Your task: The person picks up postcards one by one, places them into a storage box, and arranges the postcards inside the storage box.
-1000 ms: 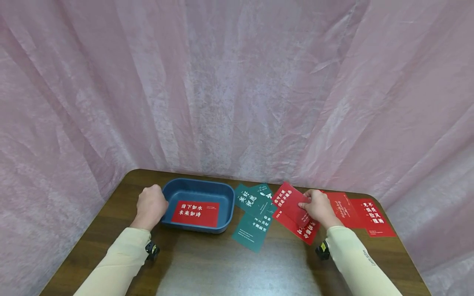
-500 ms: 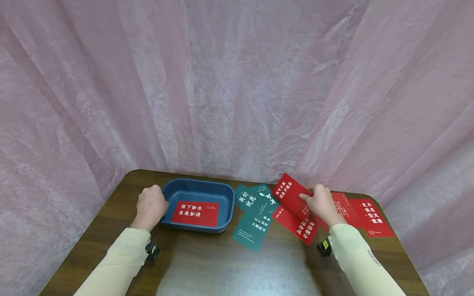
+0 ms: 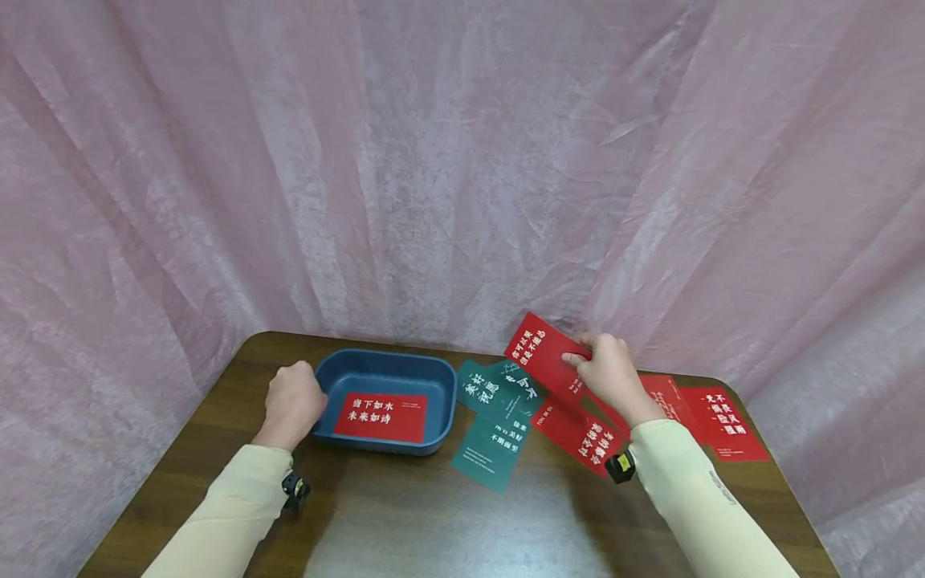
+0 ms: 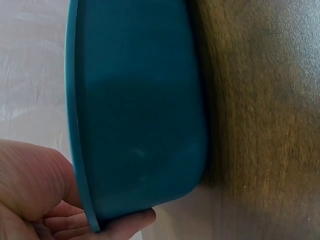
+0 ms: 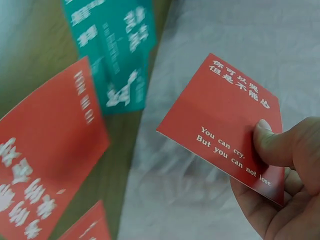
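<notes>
Right hand pinches a red card between thumb and fingers, lifted above the table. Left hand curls round the blue tray rim.

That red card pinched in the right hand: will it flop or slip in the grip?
The thin red paper card probably flexes little: it juts out flat from the right hand. Likely very light. A thumb-and-finger pinch at one edge holds it; the surface looks smooth, so it may slip.

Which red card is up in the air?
The red card pinched in the right hand, reading "You can cry. But you can not lose." The other red cards lie flat on the table or in the blue tray.
</notes>
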The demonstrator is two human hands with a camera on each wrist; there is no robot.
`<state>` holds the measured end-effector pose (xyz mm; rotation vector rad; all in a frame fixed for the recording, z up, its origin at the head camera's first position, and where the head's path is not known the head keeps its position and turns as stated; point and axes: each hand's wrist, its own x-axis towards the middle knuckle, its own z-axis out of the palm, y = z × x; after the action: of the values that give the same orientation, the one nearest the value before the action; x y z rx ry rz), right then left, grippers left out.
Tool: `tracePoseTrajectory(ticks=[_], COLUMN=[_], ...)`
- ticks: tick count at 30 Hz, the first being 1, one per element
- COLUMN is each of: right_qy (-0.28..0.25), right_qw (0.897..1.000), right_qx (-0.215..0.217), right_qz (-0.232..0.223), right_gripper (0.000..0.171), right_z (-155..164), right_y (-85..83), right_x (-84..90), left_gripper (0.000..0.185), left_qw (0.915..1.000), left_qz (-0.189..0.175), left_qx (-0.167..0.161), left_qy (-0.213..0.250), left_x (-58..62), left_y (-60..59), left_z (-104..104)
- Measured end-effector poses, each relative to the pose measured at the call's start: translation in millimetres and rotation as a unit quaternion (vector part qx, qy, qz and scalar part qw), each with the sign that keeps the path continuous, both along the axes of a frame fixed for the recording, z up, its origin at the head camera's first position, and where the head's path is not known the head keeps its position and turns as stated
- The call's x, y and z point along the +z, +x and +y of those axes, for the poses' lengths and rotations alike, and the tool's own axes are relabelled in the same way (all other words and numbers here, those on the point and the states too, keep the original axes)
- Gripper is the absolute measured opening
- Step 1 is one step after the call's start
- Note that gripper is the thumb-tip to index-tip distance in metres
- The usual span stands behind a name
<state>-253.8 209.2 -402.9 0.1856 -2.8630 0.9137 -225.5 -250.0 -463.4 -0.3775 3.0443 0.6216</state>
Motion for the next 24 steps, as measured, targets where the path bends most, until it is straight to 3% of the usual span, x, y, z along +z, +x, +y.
tracePoseTrajectory(ticks=[11, 24], right_qy=[-0.041, -0.048], right_qw=[0.998, 0.994], right_qx=[0.037, 0.102], right_qz=[-0.007, -0.006], right_gripper=[0.035, 0.027], right_z=[-65, -134], right_y=[-8.0, -9.1], right_x=[34.5, 34.9], left_gripper=[0.025, 0.02], left_qw=[0.9999, 0.9995], left_qz=[0.01, 0.031], left_qx=[-0.001, 0.003], left_qy=[-0.004, -0.006], left_x=[1.0, 2.0], left_y=[-1.3, 5.2], left_z=[-6, -5])
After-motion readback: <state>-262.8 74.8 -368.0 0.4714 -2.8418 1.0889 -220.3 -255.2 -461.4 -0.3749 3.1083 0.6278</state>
